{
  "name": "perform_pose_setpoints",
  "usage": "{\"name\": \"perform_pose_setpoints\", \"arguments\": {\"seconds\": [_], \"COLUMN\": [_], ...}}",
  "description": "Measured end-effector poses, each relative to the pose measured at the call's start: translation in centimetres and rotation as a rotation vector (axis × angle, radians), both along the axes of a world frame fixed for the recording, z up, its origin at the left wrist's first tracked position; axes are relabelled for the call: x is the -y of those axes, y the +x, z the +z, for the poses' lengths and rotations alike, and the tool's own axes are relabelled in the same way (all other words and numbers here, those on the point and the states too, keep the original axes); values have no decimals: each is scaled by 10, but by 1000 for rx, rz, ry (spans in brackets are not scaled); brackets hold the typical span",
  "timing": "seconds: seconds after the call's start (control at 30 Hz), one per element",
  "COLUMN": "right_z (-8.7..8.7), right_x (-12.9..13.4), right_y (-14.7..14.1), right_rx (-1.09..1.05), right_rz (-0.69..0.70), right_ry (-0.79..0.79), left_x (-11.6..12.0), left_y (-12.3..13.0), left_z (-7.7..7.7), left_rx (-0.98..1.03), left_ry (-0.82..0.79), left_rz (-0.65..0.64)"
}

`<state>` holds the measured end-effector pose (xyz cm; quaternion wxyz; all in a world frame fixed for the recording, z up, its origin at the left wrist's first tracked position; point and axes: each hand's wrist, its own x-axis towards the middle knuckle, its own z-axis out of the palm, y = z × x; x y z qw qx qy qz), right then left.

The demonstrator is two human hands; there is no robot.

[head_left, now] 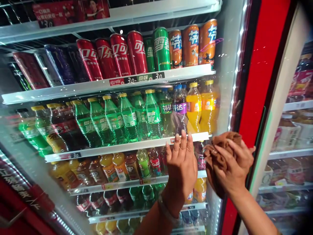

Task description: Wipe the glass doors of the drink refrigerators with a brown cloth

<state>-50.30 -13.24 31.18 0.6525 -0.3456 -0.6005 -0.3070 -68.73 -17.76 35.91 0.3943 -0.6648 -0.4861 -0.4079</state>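
Observation:
My left hand [182, 163] is raised in front of a glass-fronted drinks cooler, its fingers spread and pointing up, with nothing in it. The fingertips overlap the edge of the shelf [146, 143] that holds green bottles [153, 114] and orange bottles [194, 106]. To its right, my right hand [234, 163] has its fingers wrapped round a crumpled brown cloth [220, 153], near the cooler's right edge. Whether either hand touches the glass is hard to tell.
Red cans [137, 52], a green can [162, 49] and orange cans [190, 45] line the upper shelf. A red frame [264, 58] runs down the right side. Beyond it stands another stocked cooler [290, 153]. More bottles fill the lower shelves.

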Motion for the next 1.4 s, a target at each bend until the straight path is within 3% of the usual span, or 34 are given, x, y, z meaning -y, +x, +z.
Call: {"name": "perform_pose_setpoints", "arguments": {"seconds": [0.1,0.17,0.23,0.33,0.43,0.53,0.6,0.67,0.73,0.87,0.93,1.07,1.17,1.27,1.4], "right_z": [32,40,30,-7,-23,3,28,40,33,-7,-9,31,47,23,-18], "right_x": [-2,1,6,12,10,7,8,12,18,25,25,24,28,36,42], "right_y": [-15,-32,-45,-42,-31,-40,-60,-83,-99,-104,-103,-128,-159,-176,-163], "right_rx": [-120,-110,-14,128,71,-107,-167,-148,-63,87,21,-213,-154,-12,124], "right_rz": [-38,-25,28,95,57,-11,-33,-28,2,42,6,-73,-72,-24,-12], "right_ry": [49,58,50,13,-25,-7,23,32,15,-7,-20,23,67,77,46], "left_x": [0,-1,-1,0,3,6,8,10,12,17,20,25,27,29,34], "left_y": [-3,-2,-2,-6,-16,-31,-43,-54,-64,-76,-81,-91,-103,-115,-128], "left_z": [8,6,-1,-10,-11,-6,-2,-1,-2,-5,-4,0,3,3,-1], "left_rx": [33,22,7,-27,-40,-8,10,3,-15,-37,-43,-18,19,29,7], "left_ry": [1,-12,-12,-13,-45,-30,-2,36,55,15,1,-10,1,4,-29], "left_rz": [12,19,35,46,48,66,71,50,15,-25,-38,-47,-57,-87,-128]}}
